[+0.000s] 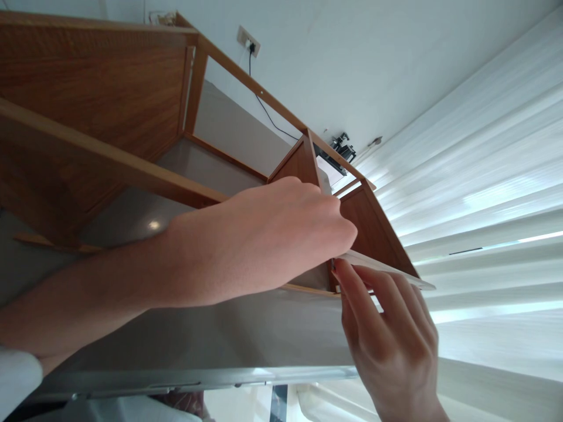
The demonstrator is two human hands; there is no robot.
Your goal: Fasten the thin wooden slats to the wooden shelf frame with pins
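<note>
My left hand (281, 228) reaches across the middle with its back to me. Its fingers curl under in a closed grip, and what they hold is hidden. Lower right, my right hand (391, 322) is closed in a pinch, its fingertips close beneath the left hand. A tiny dark, metallic-looking piece (333, 265) shows at those fingertips, too small to name. Between the hands, a thin pale strip (391, 268) runs out to the right, above my right fingers. Both hands are at the right end of a brown wooden frame (250, 79) with panels.
A wooden rail (109, 155) crosses the left side, by a large brown panel (97, 88). A wall outlet (248, 42) holds a plug with a black cord (270, 117). Black equipment (343, 147) stands behind the frame. Pale curtains (492, 199) hang at right.
</note>
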